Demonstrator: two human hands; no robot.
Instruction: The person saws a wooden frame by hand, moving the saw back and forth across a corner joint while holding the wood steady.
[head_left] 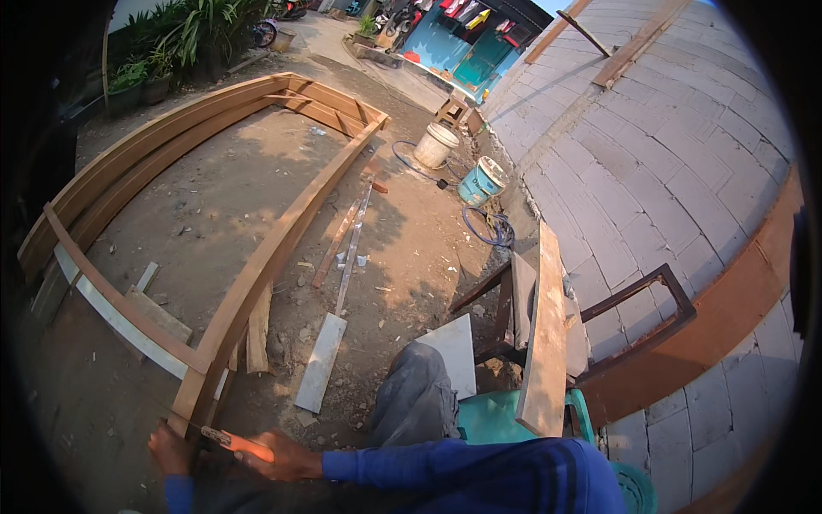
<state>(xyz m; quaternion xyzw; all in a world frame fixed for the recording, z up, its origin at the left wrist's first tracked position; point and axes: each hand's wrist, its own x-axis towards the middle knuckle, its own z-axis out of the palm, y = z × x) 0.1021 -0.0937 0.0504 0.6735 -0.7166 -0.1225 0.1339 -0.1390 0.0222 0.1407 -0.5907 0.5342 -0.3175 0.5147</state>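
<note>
A large wooden frame [291,214] of long beams lies across the left half, with its near beam end at the bottom left. My left hand [167,450] grips that beam end from its left side, fingers curled. My right hand [278,454] is closed on an orange-handled saw [240,444], whose thin blade reaches left to the beam, close to my left hand. A pale strip [120,313] runs under the frame's curved near crosspiece. My bent knee [415,394] in grey cloth is beside the saw arm.
A teal plastic chair [488,415], a leaning plank [539,334] and a dark wooden frame [642,291] crowd the right side by a grey block wall [651,154]. Loose boards [321,360] lie on the dirt. Buckets [435,147] and a coiled hose [488,227] stand farther back.
</note>
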